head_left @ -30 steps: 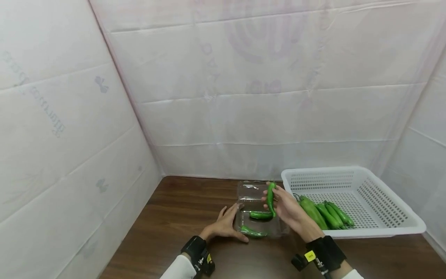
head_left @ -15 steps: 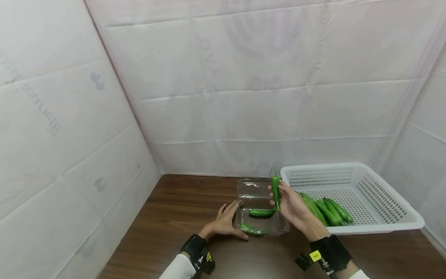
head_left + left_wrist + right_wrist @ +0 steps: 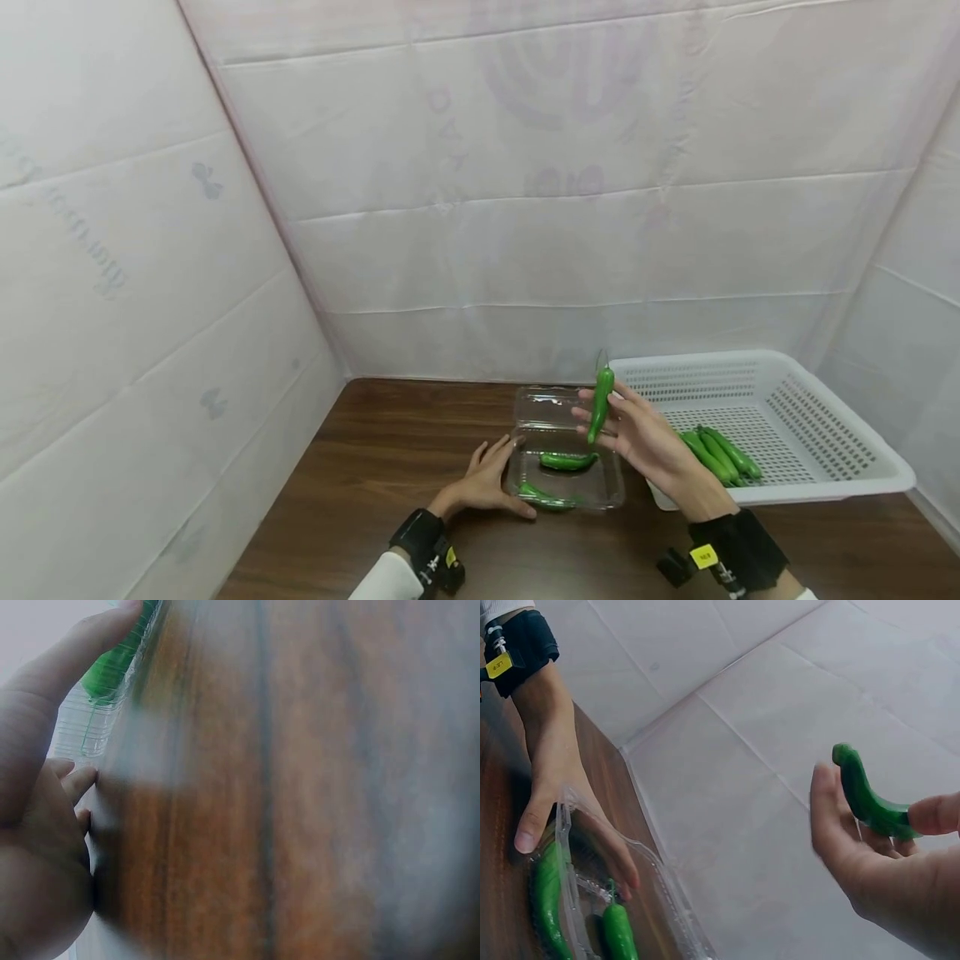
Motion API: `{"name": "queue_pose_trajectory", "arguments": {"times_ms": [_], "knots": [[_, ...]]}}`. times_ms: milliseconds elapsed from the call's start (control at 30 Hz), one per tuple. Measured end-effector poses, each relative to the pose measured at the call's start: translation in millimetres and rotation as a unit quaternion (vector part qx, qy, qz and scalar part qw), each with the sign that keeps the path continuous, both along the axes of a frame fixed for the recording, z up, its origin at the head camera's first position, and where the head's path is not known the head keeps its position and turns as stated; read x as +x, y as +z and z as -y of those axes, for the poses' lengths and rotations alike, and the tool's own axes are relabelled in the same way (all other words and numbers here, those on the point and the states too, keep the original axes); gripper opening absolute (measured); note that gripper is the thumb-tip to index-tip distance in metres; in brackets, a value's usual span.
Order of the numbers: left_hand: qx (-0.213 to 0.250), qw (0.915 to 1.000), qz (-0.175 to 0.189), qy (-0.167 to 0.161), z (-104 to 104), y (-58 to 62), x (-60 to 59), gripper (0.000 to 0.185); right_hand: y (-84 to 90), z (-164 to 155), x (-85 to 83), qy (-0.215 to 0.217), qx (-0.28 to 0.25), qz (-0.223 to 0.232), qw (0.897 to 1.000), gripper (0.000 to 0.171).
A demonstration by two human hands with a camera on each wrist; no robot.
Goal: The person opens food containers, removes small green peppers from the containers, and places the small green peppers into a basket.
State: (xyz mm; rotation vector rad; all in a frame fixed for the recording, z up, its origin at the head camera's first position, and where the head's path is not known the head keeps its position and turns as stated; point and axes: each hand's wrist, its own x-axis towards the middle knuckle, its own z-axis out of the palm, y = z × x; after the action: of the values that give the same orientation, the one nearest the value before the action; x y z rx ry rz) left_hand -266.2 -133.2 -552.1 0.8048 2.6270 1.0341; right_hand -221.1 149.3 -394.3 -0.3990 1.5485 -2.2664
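A clear plastic clamshell box (image 3: 540,440) lies with its lid folded back. Inside are a green chili pepper (image 3: 567,462) across the middle and another (image 3: 542,497) along the near side. My left hand (image 3: 483,485) rests at the box's left side, fingers spread along that edge and thumb near the front corner. Above and right of the box, my right hand (image 3: 652,440) pinches a green chili pepper (image 3: 602,402) between thumb and fingers, stem up. The right wrist view shows this held pepper (image 3: 866,799) curved, with its lower part against the thumb.
A white perforated basket (image 3: 888,475) stands to the right, with several green peppers (image 3: 720,457) at its left; my right hand partly hides them. The dark wooden table (image 3: 382,450) meets white sheeted walls (image 3: 465,250) at the back and sides.
My right hand has moved right and slightly up with the pepper, whose tilt has changed, away from the box and partly over the basket's left side. My left hand stays put.
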Motion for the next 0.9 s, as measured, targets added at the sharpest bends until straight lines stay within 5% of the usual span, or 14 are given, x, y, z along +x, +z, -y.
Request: {"name": "queue_pose_trajectory", "arguments": {"times_ms": [567,733,900], "knots": [[0.004,1.0,0.002,-0.002,0.2,-0.9,0.6,0.121,15.1,-32.0,7.8,-0.045,-0.055,-0.032,0.997,0.03],[0.012,0.9999,0.002,-0.005,1.3,-2.5,-0.5,0.12,22.0,-44.5,4.9,0.0,-0.126,-0.067,0.99,0.037],[0.008,1.0,-0.002,-0.003,0.1,-1.9,-0.5,0.12,32.9,-58.6,3.9,0.066,-0.21,-0.092,0.971,0.041]]}}
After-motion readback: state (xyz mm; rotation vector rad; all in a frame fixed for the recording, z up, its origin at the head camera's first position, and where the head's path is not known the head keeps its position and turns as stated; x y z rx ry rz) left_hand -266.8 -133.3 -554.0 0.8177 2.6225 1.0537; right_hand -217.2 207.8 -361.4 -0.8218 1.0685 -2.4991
